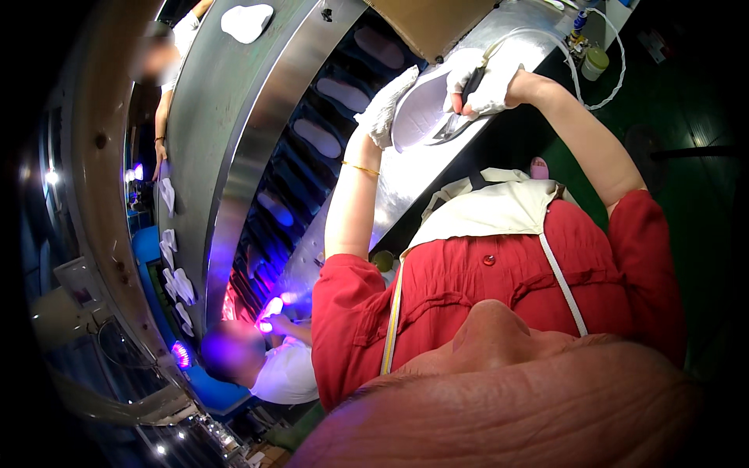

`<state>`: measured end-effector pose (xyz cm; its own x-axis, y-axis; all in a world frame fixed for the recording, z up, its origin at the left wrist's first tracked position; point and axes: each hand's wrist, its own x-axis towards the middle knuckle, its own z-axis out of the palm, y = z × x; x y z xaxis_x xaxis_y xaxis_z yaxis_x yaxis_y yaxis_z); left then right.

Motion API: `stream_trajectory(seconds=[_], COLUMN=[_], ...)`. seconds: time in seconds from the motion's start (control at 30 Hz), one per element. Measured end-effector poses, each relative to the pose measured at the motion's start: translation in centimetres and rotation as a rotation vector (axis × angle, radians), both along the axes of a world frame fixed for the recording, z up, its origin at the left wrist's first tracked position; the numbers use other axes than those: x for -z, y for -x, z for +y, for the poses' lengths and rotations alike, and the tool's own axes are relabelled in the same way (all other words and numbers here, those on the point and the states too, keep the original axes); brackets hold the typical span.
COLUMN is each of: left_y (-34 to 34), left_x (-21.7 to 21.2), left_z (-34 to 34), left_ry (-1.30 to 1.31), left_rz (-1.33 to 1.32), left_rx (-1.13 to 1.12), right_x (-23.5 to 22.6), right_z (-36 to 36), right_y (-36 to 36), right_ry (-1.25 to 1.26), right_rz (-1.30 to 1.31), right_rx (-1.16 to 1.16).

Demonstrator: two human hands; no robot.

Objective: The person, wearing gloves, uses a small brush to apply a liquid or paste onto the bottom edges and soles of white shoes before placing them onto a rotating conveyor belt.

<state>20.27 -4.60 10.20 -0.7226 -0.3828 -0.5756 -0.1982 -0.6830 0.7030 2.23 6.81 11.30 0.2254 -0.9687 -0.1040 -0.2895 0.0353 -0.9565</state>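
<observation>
A white shoe sole (417, 109) with a raised rim is held up over the metal bench, its hollow side showing. My left hand (388, 103), in a white glove, grips the sole along its left edge. On the other side my gloved right hand (493, 87), some fingertips bare, closes around a black-handled brush (473, 81). The brush's tip rests at the sole's lower right rim, partly lost in glare. A thin white hose (538, 33) runs to my right hand from the fittings at the back right.
Beyond the bright metal bench (406, 191), pale soles (316, 138) lie on a dark rack. Past it a grey conveyor (214, 101) carries white pieces (246, 23). A cardboard box (429, 23) stands behind my hands; a lidded jar (595, 61) sits right. Two other people work at left.
</observation>
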Motion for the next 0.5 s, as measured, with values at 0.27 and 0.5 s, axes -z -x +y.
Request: stream_trajectory(seconds=[0.27,0.5], left_y=[-0.6,-0.8], left_x=[0.1,0.7], left_z=[-0.3,2.4], left_ry=[0.002,-0.202], left_rz=[0.049,0.581], left_rx=[-0.024,-0.370], right_x=[-0.5,0.1], right_z=[0.0,0.8], right_y=[2.3,-0.4], right_ry=[0.003,0.104], right_rz=[0.166,-0.386], right_rx=[-0.026,0.309])
